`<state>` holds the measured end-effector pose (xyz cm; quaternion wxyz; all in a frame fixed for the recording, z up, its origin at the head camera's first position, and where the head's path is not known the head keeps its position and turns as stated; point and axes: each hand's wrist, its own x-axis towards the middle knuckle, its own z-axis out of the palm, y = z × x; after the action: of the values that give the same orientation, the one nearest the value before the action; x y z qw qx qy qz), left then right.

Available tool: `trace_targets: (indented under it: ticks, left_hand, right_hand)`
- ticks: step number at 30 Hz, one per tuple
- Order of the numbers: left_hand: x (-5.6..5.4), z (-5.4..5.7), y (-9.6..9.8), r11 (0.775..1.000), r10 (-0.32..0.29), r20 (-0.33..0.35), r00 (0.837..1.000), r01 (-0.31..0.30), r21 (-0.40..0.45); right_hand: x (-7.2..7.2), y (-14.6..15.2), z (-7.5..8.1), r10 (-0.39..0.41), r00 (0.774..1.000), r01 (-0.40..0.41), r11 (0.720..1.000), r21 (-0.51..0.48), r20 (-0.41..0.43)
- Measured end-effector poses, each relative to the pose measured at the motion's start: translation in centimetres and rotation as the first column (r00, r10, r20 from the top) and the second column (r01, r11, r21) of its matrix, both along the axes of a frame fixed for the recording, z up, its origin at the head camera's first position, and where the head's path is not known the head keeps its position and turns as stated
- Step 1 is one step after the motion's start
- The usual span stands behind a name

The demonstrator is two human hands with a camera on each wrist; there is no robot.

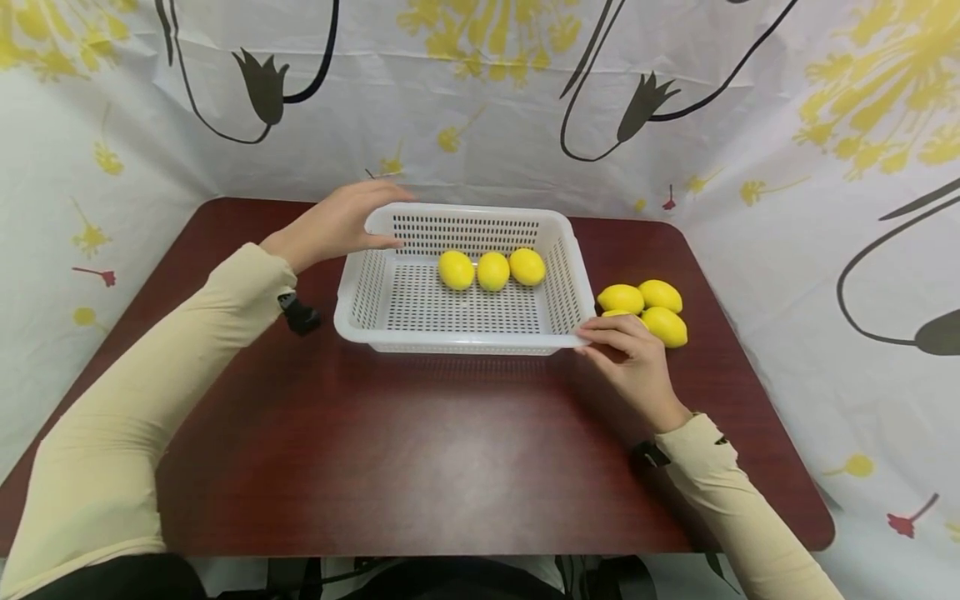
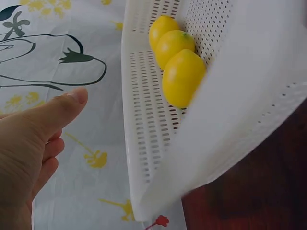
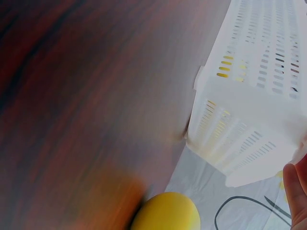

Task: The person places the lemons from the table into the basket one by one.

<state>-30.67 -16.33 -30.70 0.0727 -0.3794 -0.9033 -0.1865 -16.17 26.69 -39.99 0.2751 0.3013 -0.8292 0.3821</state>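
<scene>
A white perforated plastic basket (image 1: 465,339) stands on the table with three yellow lemons in it: a left one (image 1: 456,271), a middle one (image 1: 492,272) and a right one (image 1: 527,267). My left hand (image 1: 341,223) is at the basket's back left corner, thumb extended. The left wrist view shows a gap between this hand (image 2: 29,139) and the basket wall (image 2: 139,115). With thumb and fingers, my right hand (image 1: 630,358) pinches the rim at the front right corner. Only its fingers (image 3: 293,191) show in the right wrist view, by the basket's corner.
Several more lemons (image 1: 664,327) lie together on the table right of the basket, partly behind my right hand. The dark red table (image 1: 450,467) has rounded corners. A patterned white cloth (image 1: 480,125) hangs behind it and along both sides.
</scene>
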Motion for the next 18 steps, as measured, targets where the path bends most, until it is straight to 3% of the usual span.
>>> trace_targets:
  ticks: [9,18]
  left_hand:
    - [2.1,-1.4,-2.9,0.995,0.029,-0.145,0.989,-0.014,0.101]
    - [5.0,-2.4,-4.3,0.988,0.048,-0.233,0.971,-0.012,0.155]
  right_hand:
    - [0.0,-0.1,0.0,0.003,1.0,-0.003,1.0,-0.001,-0.002]
    - [0.0,-0.1,-0.1,0.001,1.0,-0.001,1.0,0.003,-0.006]
